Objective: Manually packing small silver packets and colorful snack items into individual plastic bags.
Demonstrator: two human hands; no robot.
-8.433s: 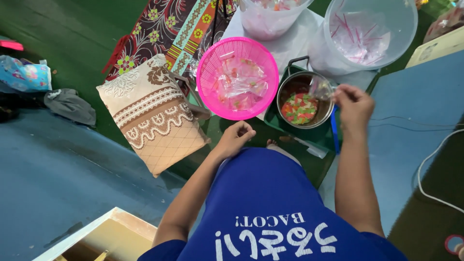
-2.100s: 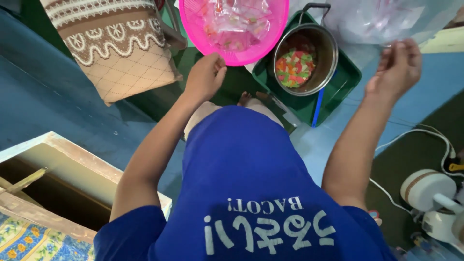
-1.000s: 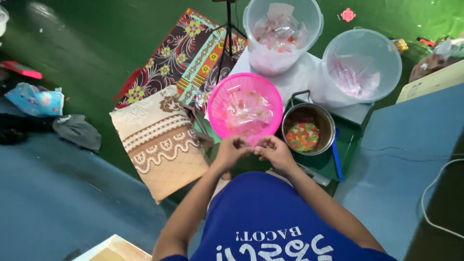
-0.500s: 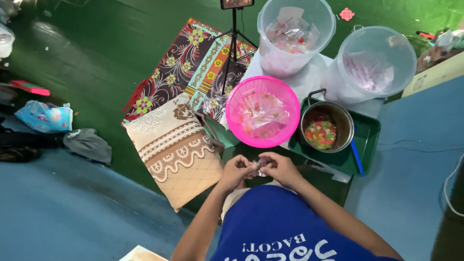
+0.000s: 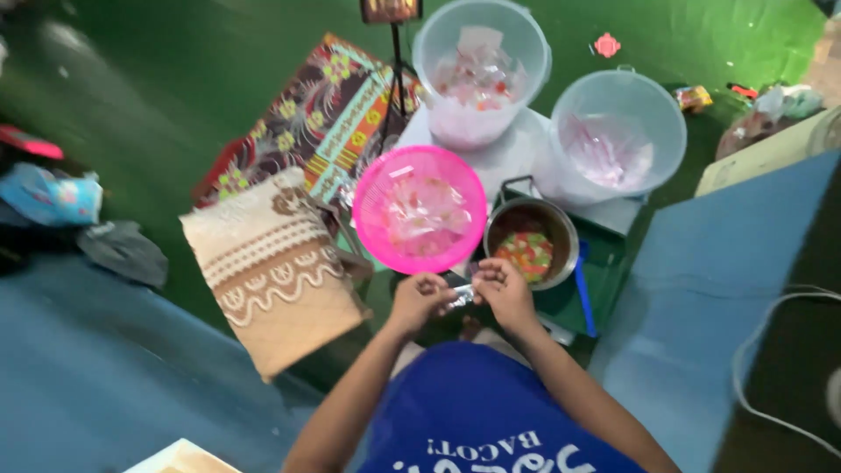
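Right down at the front, both hands meet just below the pink basket (image 5: pixel 420 208). Left hand (image 5: pixel 419 300) and right hand (image 5: pixel 501 289) come together over a small clear packet (image 5: pixel 462 296), fingers of each pinching an end of it, the packet stretched between them and a little blurred. Blue shirt (image 5: pixel 491 412) fills the bottom edge beneath the forearms.

Just right of the pink basket sits a steel pot (image 5: pixel 531 244) with red and green pieces inside, standing on a green tray (image 5: pixel 607 271); a blue stick (image 5: pixel 584 293) lies on the tray beside the pot. The basket itself holds a heap of clear filled packets.

Left of the pink basket lies a beige patterned cushion (image 5: pixel 276 267), and behind that a dark floral cloth (image 5: pixel 324 123) spread on the green floor (image 5: pixel 175 105).

Beyond the pink basket, two clear buckets: the nearer-right bucket (image 5: pixel 618 131) with pinkish plastic inside, and the farther bucket (image 5: pixel 481 66) straight behind the basket, loaded with packets. A thin stand (image 5: pixel 396 66) rises just left of that farther bucket.
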